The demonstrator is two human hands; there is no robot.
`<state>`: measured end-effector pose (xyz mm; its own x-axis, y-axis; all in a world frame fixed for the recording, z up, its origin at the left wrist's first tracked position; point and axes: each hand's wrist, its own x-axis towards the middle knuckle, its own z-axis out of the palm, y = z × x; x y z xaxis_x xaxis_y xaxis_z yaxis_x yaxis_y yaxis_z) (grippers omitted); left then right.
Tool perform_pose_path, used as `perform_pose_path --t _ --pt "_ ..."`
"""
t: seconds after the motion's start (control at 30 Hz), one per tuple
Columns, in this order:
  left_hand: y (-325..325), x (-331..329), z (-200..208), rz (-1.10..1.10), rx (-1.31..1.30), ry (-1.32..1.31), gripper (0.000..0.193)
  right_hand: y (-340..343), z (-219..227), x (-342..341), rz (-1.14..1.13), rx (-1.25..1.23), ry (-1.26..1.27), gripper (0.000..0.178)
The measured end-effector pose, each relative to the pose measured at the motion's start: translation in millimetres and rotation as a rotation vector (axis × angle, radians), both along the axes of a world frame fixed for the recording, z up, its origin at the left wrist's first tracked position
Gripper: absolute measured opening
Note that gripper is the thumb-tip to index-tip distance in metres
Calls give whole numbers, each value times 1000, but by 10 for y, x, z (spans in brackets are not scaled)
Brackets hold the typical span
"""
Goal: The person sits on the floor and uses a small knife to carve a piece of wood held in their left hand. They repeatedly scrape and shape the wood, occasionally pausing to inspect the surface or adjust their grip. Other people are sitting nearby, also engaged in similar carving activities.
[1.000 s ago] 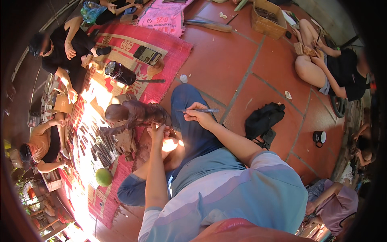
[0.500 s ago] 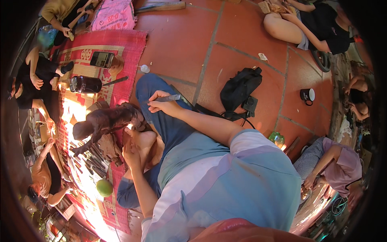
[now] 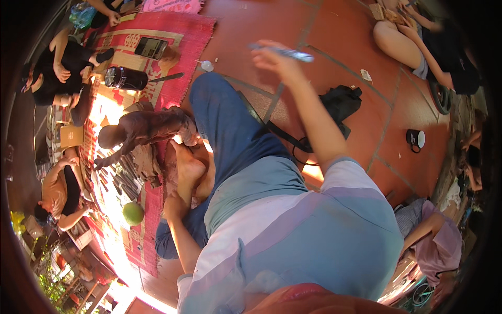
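My right hand is raised over the tiled floor, well off my knee. It holds a slim, flat metal tool like a chisel, smeared by motion; its tip points to the right. My left hand rests low beside my bare foot, its fingers curled in. Whatever it might hold is hidden. In front of my feet a dark brown carved wooden figure lies on its side, apart from both hands. Below it sits a rough wooden block, with several carving tools spread alongside.
On the red patterned mat are a phone, a dark jar and a green round fruit. To the right, a black bag and a black mug stand on the tiles. Several people sit around the edges.
My right hand has swung up and away from my knee, carrying the metal tool. My left hand has drawn back from the wooden figure toward my leg. The whole view has shifted slightly.
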<state>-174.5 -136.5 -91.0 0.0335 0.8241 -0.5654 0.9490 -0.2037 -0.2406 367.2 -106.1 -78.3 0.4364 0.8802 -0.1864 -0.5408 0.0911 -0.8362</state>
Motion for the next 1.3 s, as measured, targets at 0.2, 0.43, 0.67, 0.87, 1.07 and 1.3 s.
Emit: perform_pose_path --t 0.2,0.43,0.67,0.87,1.07,1.3 --pt "-105 138 130 189 38 -41 51 -268 342 595 -220 42 -141 44" --pt "-2 253 18 77 54 -51 51 -84 86 -235 -92 19 -21 42" --pt "154 414 29 231 8 -85 51 -7 88 -1078 167 10 123 29" --pt "205 360 -21 185 -24 -164 52 37 290 -1310 212 -119 -69 15" --pt "378 222 17 264 120 -947 45 213 545 -1574 267 -75 -118 31" --pt "999 641 1069 474 109 -1866 89 430 924 -1908 307 25 -111 38"
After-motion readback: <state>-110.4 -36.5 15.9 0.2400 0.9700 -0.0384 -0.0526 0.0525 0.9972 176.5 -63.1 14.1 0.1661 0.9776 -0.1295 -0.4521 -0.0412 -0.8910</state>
